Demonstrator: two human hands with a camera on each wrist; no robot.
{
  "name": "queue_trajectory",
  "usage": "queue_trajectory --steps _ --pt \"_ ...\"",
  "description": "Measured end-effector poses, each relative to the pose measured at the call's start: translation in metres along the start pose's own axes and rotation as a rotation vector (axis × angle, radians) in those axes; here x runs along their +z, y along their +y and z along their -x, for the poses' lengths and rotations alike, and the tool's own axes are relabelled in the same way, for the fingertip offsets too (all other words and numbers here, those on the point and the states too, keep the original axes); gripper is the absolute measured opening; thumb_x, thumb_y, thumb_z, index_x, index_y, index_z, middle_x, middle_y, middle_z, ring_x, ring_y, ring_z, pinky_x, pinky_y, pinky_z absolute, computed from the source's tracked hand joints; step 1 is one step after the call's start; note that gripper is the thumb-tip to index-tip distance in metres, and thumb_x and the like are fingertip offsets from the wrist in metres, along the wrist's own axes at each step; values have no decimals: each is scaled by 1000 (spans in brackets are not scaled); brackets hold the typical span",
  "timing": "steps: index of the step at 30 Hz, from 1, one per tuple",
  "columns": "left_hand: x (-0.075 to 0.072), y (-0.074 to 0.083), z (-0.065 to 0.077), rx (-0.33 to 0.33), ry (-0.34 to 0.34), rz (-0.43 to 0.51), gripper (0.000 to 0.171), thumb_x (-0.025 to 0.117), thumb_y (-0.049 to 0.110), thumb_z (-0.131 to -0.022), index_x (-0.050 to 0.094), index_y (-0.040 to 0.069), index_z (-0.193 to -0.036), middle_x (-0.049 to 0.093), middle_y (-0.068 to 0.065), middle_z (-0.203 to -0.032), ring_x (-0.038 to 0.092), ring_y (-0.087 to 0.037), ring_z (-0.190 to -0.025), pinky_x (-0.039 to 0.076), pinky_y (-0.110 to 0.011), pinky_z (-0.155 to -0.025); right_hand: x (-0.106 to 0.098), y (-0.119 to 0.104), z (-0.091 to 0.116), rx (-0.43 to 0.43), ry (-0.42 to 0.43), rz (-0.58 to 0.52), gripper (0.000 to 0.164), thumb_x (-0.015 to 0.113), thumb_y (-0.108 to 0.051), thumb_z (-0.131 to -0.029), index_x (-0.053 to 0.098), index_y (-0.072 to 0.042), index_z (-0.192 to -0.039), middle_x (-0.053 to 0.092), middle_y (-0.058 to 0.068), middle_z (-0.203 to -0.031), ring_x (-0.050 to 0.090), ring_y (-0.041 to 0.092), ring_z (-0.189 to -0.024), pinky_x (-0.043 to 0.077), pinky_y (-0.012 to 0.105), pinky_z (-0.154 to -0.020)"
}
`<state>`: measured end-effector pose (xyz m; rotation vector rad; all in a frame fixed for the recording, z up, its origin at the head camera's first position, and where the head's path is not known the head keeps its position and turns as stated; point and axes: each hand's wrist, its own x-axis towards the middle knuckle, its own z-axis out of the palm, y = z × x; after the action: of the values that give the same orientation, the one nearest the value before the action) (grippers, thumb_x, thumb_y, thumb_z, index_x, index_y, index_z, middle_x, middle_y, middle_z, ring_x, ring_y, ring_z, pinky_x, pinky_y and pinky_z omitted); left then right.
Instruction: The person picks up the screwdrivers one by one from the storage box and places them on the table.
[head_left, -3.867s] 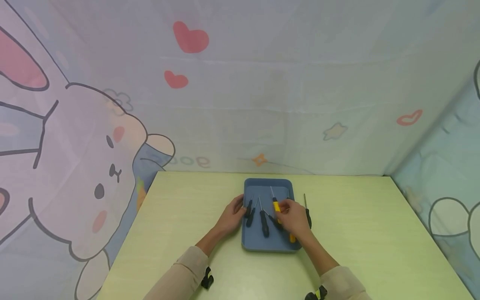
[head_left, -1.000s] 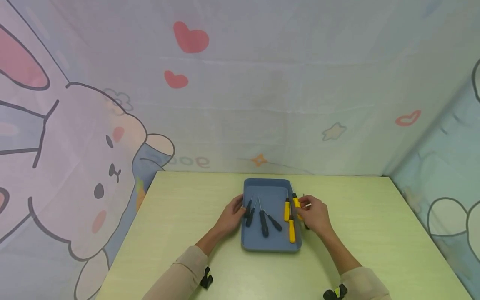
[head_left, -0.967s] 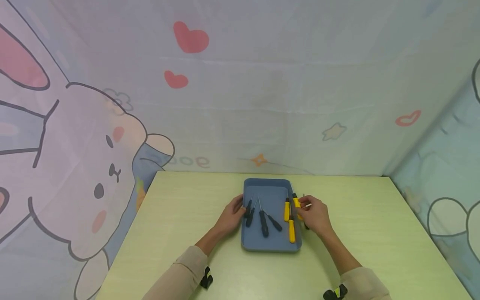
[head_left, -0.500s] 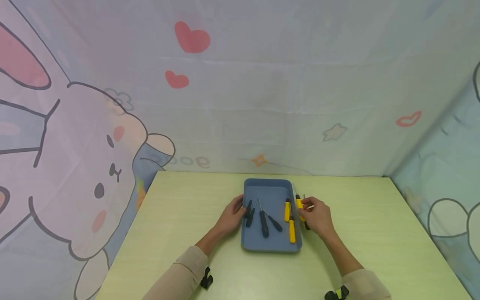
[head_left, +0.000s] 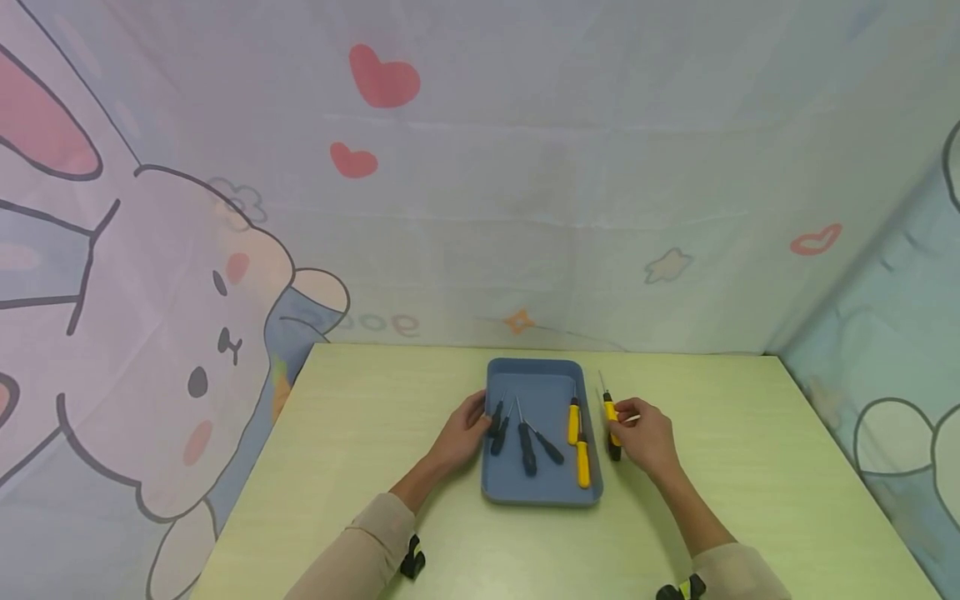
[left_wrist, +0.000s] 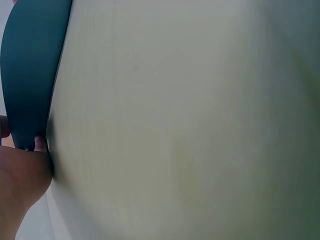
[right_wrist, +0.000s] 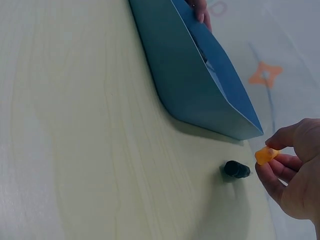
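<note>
A blue tray (head_left: 543,492) sits on the table, its left rim gripped by my left hand (head_left: 459,433), thumb over the edge. In the left wrist view that hand (left_wrist: 22,175) is at the tray's outer wall (left_wrist: 32,75). My right hand (head_left: 647,435) pinches a screwdriver with a yellow handle (head_left: 611,408), just right of the tray, shaft pointing away. Close by it, a black-handled screwdriver (right_wrist: 236,169) lies on the table, partly hidden in the head view. Inside the tray are several black screwdrivers (head_left: 528,452) on the left and two yellow ones (head_left: 582,464) along the right wall.
The pale green table (head_left: 375,383) reaches back to a printed cloth backdrop (head_left: 525,250) with a rabbit and hearts. Another cloth panel (head_left: 885,367) hangs beyond the table's right edge. Black straps (head_left: 412,558) are on both sleeves.
My right hand has carried the yellow screwdriver from over the tray, across its right wall, to beside the black screwdriver on the table. My left hand keeps its hold on the tray.
</note>
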<state>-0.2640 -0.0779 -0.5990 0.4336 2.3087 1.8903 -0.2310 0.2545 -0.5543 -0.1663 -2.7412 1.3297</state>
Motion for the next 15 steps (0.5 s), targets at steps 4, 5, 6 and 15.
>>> queue_trajectory --steps 4,5,6,15 --pt "-1 -2 0 7 -6 13 56 46 3 -110 30 -6 -162 34 -27 -167 34 -41 -155 31 -49 -127 -2 3 -1 5 5 8 28 75 -9 -95 69 5 -118 68 16 -103 70 30 -92 60 25 -68" --pt "-1 -2 0 9 -7 14 56 46 3 -110 29 -7 -162 34 -28 -167 34 -41 -155 31 -50 -127 -3 3 -1 7 7 9 28 75 -9 -95 69 5 -118 68 16 -103 70 31 -92 59 25 -68" --pt "-1 -2 0 11 -9 16 56 46 3 -110 29 -7 -162 33 -28 -167 34 -41 -155 31 -50 -127 -3 3 -1 7 7 6 28 75 -9 -95 69 5 -118 68 17 -103 70 31 -93 59 25 -68" --pt "0 1 1 8 -4 16 57 45 4 -110 27 -8 -162 31 -30 -167 32 -44 -155 29 -53 -127 -7 7 0 17 17 20 29 75 -11 -94 70 6 -117 69 16 -102 71 32 -94 56 25 -67"
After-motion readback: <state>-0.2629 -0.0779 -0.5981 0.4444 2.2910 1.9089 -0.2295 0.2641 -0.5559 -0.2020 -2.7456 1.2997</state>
